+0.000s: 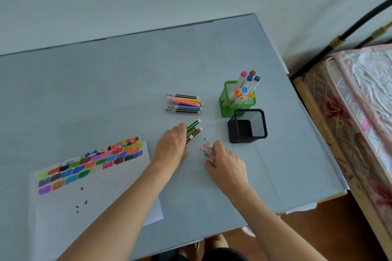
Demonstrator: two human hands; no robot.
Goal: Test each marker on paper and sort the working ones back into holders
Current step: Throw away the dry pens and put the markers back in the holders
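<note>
Two square mesh holders (247, 126), striped markers (184, 103)

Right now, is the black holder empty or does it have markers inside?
Empty, as far as the view shows. The black holder stands upright and only its dark inside is visible, while the green holder has markers.

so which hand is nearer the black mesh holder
Right. The right hand sits just left of and below the black mesh holder, holding markers; the left hand is farther left, on the green markers.
</note>
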